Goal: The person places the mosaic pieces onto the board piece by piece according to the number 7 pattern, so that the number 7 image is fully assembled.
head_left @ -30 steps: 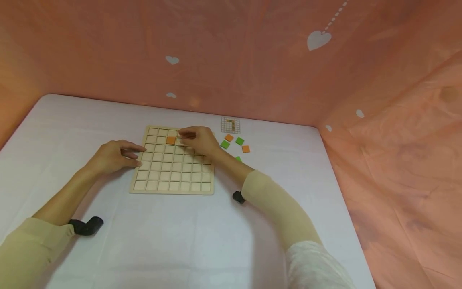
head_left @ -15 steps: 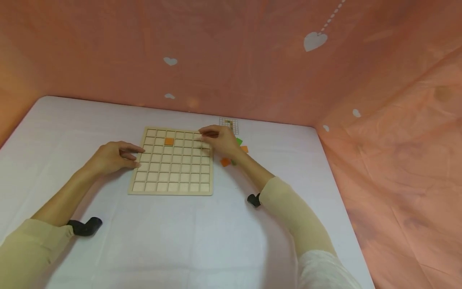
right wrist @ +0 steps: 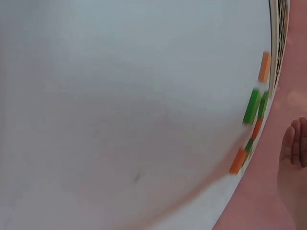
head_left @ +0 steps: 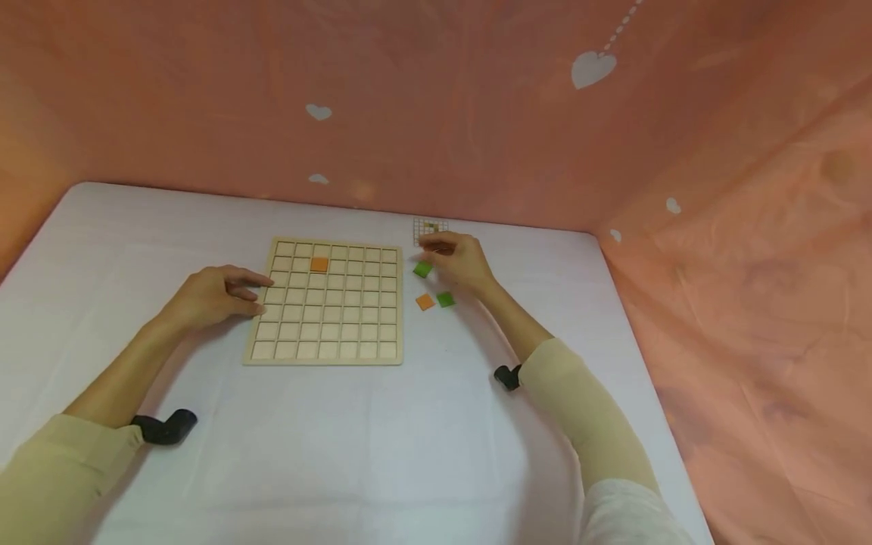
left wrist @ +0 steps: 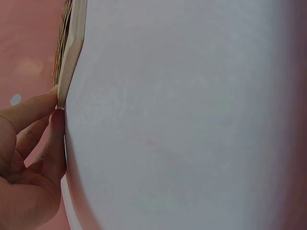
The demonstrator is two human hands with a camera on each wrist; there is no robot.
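A square wooden grid board [head_left: 323, 357] lies on the white table, an orange tile [head_left: 319, 264] in one cell near its top. My left hand [head_left: 213, 297] rests at the board's left edge, fingertips and thumb touching the rim; in the left wrist view the same hand [left wrist: 31, 158] meets the board's pale edge [left wrist: 72, 62]. My right hand [head_left: 465, 263] is over the loose tiles right of the board. The right wrist view has its fingers [right wrist: 296, 143] extended, with nothing seen in them. Near it lie a green tile [head_left: 422, 269], another green tile [head_left: 446, 299] and an orange tile [head_left: 425, 301].
Behind the right hand lies a small pattern card [head_left: 419, 231], partly covered by the fingers. More tiles, such as an orange one [right wrist: 237, 160], show in the right wrist view. An orange curtain [head_left: 436, 113] with white hearts stands behind the table [head_left: 300, 446].
My right hand has moved right, from over the board to over the loose tiles, uncovering the board's right side. The left hand has stayed at the board's edge.
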